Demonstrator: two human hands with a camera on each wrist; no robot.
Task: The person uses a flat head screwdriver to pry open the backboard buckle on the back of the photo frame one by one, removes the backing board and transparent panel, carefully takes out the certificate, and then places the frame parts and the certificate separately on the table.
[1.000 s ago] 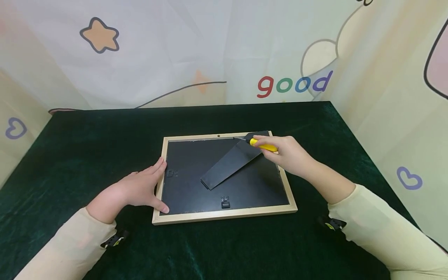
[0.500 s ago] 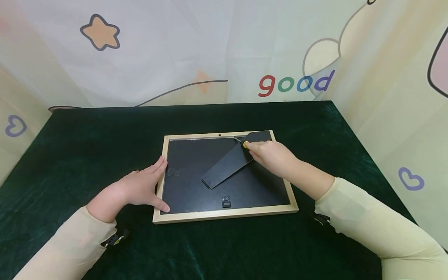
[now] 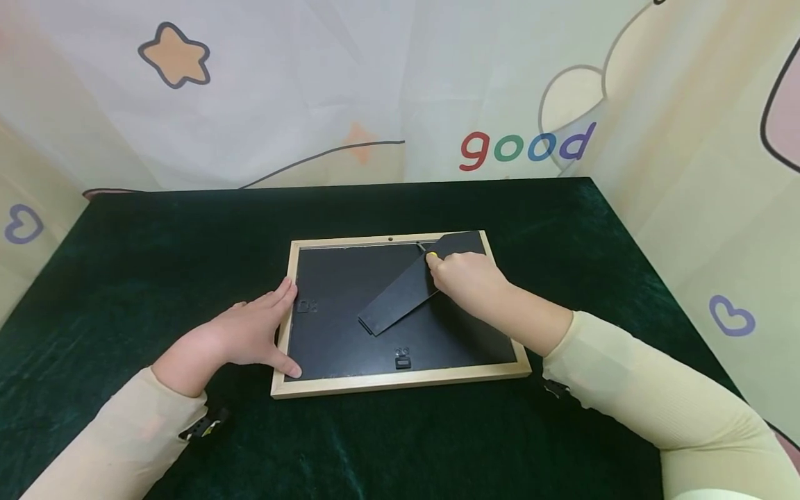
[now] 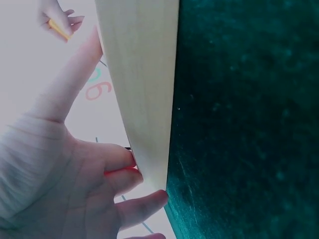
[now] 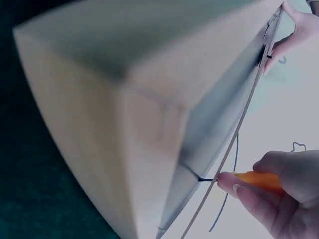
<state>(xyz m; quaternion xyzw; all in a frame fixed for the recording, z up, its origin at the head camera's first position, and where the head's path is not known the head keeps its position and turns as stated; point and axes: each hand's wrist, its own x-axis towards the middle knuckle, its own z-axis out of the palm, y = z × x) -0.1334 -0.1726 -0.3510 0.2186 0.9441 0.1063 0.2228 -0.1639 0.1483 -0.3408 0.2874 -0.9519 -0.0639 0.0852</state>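
Observation:
A picture frame with a pale wooden rim [image 3: 400, 382] lies face down, its black backing board [image 3: 350, 278] uppermost. My left hand [image 3: 250, 333] rests against the frame's left side, thumb and fingers extended along the rim. In my right hand [image 3: 470, 281] I grip a screwdriver by its handle [image 5: 264, 181], which looks yellow in the head view and orange in the right wrist view. Its thin shaft points to the inner edge of the far rim. My fingers hide most of the handle from above. Beneath that hand, the black stand leg [image 3: 400, 295] lies slanted across the board.
A small metal hanger [image 3: 403, 360] sits near the board's front edge, and another hanger [image 3: 306, 306] near its left edge. Dark green cloth [image 3: 187, 243] covers the table. A printed curtain [image 3: 281, 90] closes off the back and sides.
My right hand has turned over the screwdriver and shifted slightly left, so the handle now shows only its end. The screwdriver's tip stays by the far rim. My left hand keeps its place.

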